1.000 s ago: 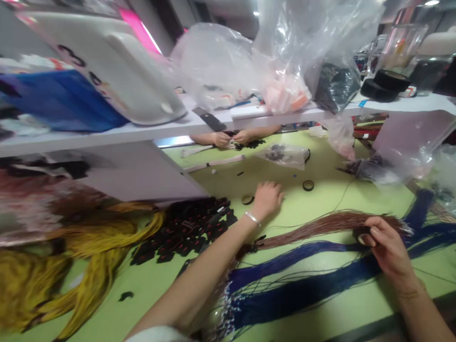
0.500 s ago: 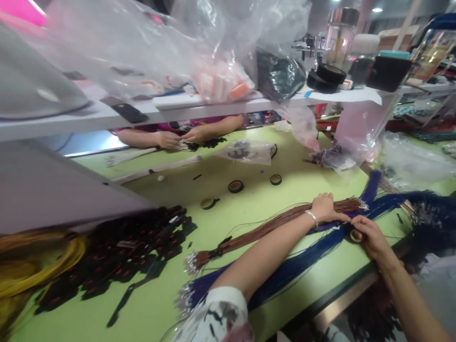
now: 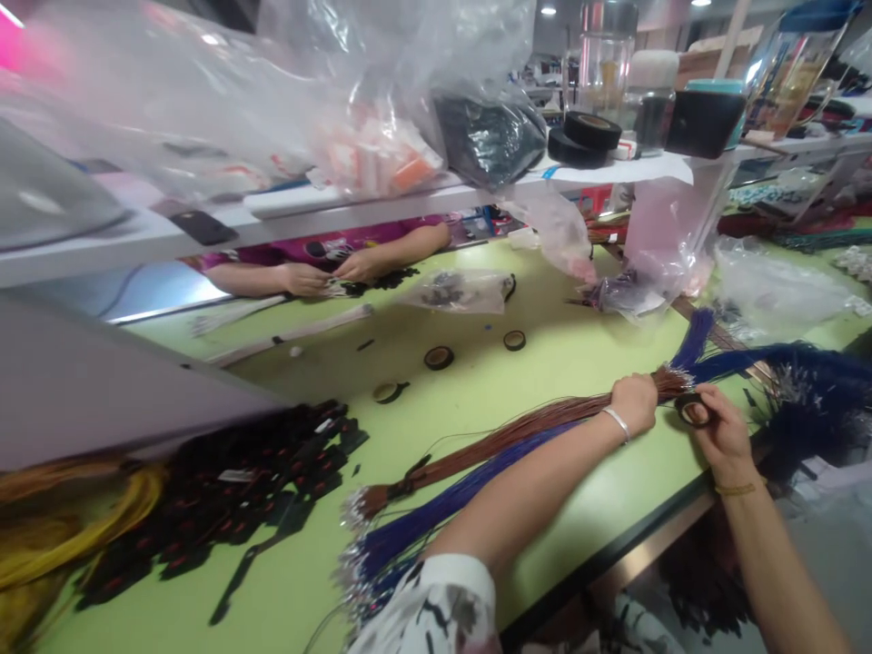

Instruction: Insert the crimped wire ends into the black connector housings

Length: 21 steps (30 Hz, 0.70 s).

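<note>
My left hand (image 3: 635,405) is closed around a bundle of thin brown wires (image 3: 524,436), close to its right end with silvery tips. Just right of it, my right hand (image 3: 728,436) holds a roll of black tape (image 3: 692,411) by its fingers, beside the wire ends. A bundle of blue wires (image 3: 442,498) runs below the brown one and partly under my left forearm. Whether my left hand also grips blue wires is hidden. More blue wires (image 3: 739,360) spread out to the right of my hands.
Several tape rolls (image 3: 439,358) lie mid-table. Black parts (image 3: 259,481) and coiled yellow wire (image 3: 129,513) fill the left. Across the table, another person's hands (image 3: 331,275) work at white wires (image 3: 313,325). A shelf (image 3: 470,186) with bags and jars spans above.
My left hand has gone from lying over the wires, thumb stretched out, to a closed grip around them. My right hand has moved slightly up with the tape roll, which now shows more fully.
</note>
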Each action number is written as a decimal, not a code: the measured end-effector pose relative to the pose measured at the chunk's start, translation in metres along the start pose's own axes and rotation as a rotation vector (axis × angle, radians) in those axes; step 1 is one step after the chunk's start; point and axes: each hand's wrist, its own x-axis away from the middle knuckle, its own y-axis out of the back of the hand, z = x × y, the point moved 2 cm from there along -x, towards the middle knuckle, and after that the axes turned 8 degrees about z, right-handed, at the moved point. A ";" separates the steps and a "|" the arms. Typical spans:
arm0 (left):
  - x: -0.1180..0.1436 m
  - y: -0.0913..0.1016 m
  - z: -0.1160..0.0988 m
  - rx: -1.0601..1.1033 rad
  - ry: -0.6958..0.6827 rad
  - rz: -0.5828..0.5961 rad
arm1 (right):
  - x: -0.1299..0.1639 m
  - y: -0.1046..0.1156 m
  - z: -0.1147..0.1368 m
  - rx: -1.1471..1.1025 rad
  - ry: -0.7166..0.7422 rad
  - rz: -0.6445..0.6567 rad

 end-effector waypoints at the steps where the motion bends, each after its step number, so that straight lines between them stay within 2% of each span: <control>1: 0.000 -0.001 -0.002 -0.002 0.000 0.006 | 0.007 0.000 0.000 0.000 -0.001 0.003; 6: 0.000 -0.004 -0.003 0.035 0.035 0.017 | 0.029 -0.006 -0.008 -0.031 -0.024 0.005; 11: -0.011 0.004 0.012 0.064 0.015 0.065 | 0.032 -0.005 -0.018 -0.071 -0.013 -0.023; 14: -0.026 0.017 0.023 0.103 0.010 0.164 | 0.033 -0.003 -0.020 -0.106 -0.017 -0.025; 18: -0.041 0.023 0.036 0.414 0.099 0.413 | 0.033 -0.004 -0.022 -0.153 -0.034 -0.044; 21: -0.044 0.022 0.041 0.594 0.108 0.461 | 0.030 -0.006 -0.022 -0.153 -0.042 -0.061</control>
